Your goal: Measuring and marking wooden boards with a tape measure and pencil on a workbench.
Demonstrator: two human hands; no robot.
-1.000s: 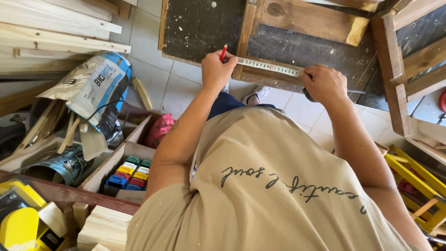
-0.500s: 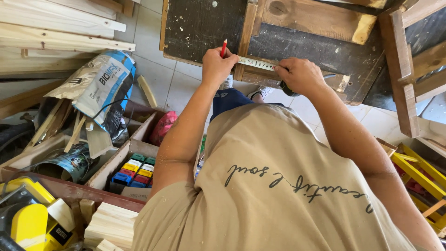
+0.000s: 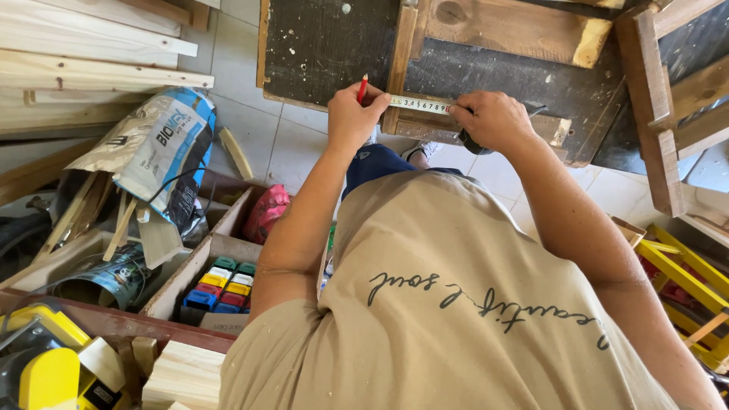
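Head view: tape measure (image 3: 420,105) now shorter than a second ago, right hand (image 3: 493,120) slid closer, fingers gripping case; left hand (image 3: 353,118) fingers pinching red pencil (image 3: 362,89) at wooden frame (image 3: 400,53), unmoved.

Both arms are stretched forward from the shoulders toward 12 o'clock. The left hand (image 3: 353,118) is closed in a pinch, with the knuckles turned up and the wrist held nearly straight. The right hand (image 3: 492,120) is curled shut, palm down, at 3 o'clock from the left one. The right elbow is bent a little outward.
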